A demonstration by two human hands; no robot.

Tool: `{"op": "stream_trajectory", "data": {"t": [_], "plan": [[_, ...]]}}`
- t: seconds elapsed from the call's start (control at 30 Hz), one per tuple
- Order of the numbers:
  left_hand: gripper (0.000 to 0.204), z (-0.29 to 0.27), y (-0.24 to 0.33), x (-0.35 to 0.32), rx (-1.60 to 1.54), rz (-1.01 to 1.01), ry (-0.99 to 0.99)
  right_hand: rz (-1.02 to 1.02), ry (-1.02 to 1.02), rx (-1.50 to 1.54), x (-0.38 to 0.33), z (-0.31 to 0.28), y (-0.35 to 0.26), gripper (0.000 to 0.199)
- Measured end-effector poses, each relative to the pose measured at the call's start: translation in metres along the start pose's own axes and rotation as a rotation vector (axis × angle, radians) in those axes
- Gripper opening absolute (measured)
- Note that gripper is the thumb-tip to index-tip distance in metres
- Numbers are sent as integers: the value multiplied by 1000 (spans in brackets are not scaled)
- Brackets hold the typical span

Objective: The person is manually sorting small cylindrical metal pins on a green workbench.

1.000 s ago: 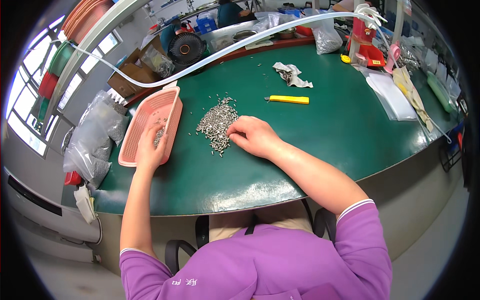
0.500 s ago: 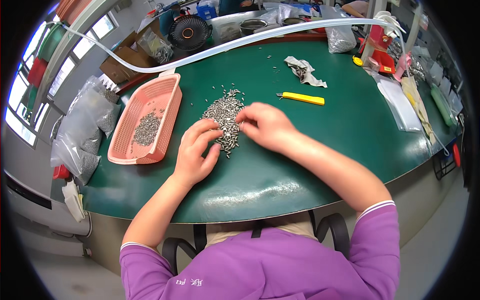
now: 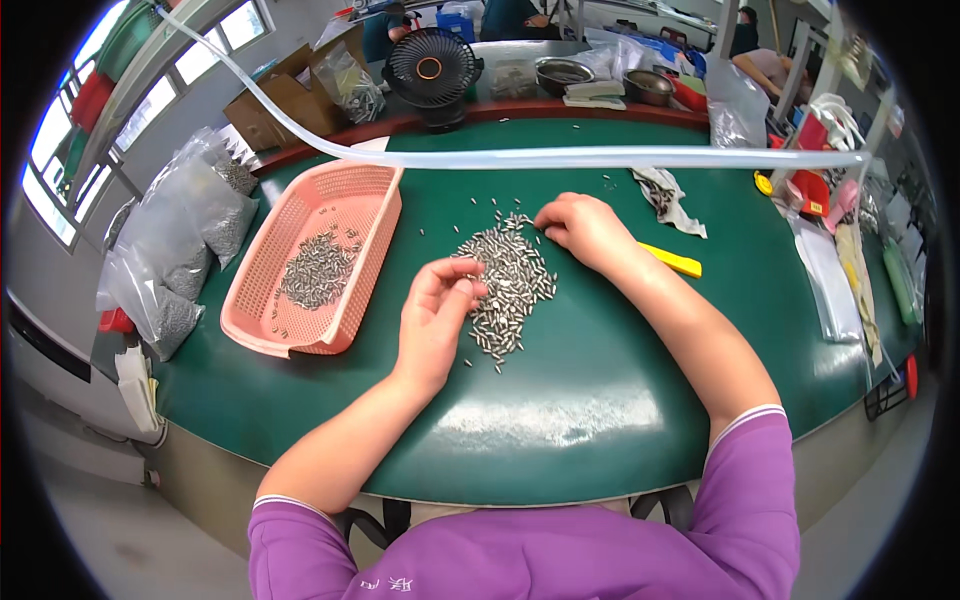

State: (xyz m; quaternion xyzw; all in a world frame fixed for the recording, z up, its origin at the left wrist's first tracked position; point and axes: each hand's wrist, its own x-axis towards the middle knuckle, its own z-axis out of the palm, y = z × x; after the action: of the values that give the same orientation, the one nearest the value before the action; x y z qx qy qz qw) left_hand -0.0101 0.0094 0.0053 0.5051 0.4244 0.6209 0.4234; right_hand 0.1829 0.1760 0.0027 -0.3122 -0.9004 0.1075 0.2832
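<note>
A heap of small silvery metal pins (image 3: 512, 290) lies on the green table, with a few strays around its edges. My left hand (image 3: 436, 315) is at the heap's left side, fingers curled toward the thumb; whatever is between them is too small to make out. At the heap's upper right edge, my right hand (image 3: 588, 232) rests with its fingers drawn together and pointing down, their tips partly hidden. To the left, a pink plastic basket (image 3: 240, 300) contains more loose pins (image 3: 318, 272) of the same kind.
Filled plastic bags (image 3: 180, 270) line the left edge. A yellow utility knife (image 3: 675, 261) lies partly behind my right forearm, near a crumpled white cloth (image 3: 680, 212). A translucent tube (image 3: 600, 157) crosses above the table. A black fan (image 3: 432, 68) and metal bowls (image 3: 563, 72) are farther back.
My right hand has moved from the heap's middle to its upper right edge. The left hand's fingers have curled in more. The whole view has shifted, so the table appears lower.
</note>
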Motion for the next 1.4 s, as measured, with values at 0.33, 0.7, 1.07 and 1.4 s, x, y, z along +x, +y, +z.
{"op": "stream_trajectory", "data": {"t": [0.33,0.7,1.07,1.4], "plan": [[18,-8,-3,-2,-192,-101,-123,118,-22,59,2,-22,-22,9],[18,-7,3,-6,-346,-318,-256,-8,-248,836,-14,-16,-94,5],[16,-7,4,-5,-329,-390,-217,174,-124,413,-2,-45,-65,22],[23,-10,3,-2,-406,-441,-264,88,-324,18,-9,-44,-37,22]]}}
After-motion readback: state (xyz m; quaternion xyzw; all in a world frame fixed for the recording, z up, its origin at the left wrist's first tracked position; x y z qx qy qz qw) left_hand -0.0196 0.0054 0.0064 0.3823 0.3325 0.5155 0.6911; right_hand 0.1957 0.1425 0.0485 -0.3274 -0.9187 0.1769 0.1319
